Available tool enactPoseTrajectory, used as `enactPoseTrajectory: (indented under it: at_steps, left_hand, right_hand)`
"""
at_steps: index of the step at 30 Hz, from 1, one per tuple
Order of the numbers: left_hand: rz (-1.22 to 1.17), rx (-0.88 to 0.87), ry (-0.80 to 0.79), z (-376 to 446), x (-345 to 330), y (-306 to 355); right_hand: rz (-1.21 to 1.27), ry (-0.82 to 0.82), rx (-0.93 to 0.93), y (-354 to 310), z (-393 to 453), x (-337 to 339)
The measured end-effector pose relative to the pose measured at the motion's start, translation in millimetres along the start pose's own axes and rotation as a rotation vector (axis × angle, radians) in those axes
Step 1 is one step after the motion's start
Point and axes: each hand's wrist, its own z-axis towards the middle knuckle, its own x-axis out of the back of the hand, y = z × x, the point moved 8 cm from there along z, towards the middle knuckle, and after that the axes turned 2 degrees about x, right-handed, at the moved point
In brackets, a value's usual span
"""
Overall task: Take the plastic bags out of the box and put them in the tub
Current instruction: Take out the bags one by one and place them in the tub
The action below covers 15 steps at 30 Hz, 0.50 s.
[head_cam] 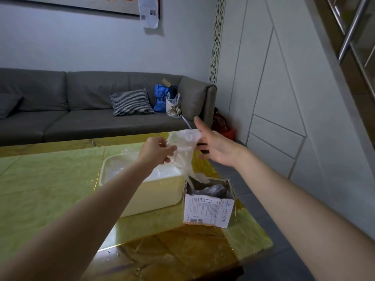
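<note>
Living room setup, grey sofa (81, 110) across the back and a shiny yellow-green marble-look surface (46, 189) in the lower half of the frame. Left hand (158, 150) is pinching a thin clear plastic bag (184, 151) at centre frame, with its tail trailing down into the torn-open box (209, 207) at lower centre-right. Right hand (215, 145) is spread open just beside the bag, gripping nothing as far as I can see.

If I were steering this, I'd lift straight up until the tail clears the box, steady the box with the free hand, then swing left and drop it in the cream tub (142, 191), which sits touching the box. Other clear plastic looks to be in there already.

Box label has printed Chinese text and a barcode, too small for me to read.
</note>
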Motion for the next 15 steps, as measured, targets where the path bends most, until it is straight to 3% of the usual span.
enactPoseTrajectory:
  at_steps: [2,5,8,10,12,15]
  left_hand:
    - [-0.013,0.005,0.087,2.1,14.8,-4.9]
    - [-0.115,0.049,0.124,4.4,26.1,-14.1]
    - [-0.048,0.089,0.085,4.9,27.9,-20.5]
    - [0.056,0.058,0.132,5.6,39.0,-16.1]
    - [-0.100,-0.006,0.094,6.5,46.0,-4.2]
    - [-0.475,0.025,-0.216,5.4,35.5,1.6]
  right_hand:
    - [0.009,0.018,-0.014,-4.1,2.6,1.0]
    - [-0.280,0.089,0.007,-8.8,4.6,-8.5]
    - [-0.394,0.448,0.144,-26.2,6.3,1.6]
    - [-0.638,0.618,0.293,-49.2,0.8,-0.8]
    - [-0.878,0.529,0.390,-62.5,2.0,-22.2]
    - [-0.754,0.234,0.460,-62.4,6.2,-55.9]
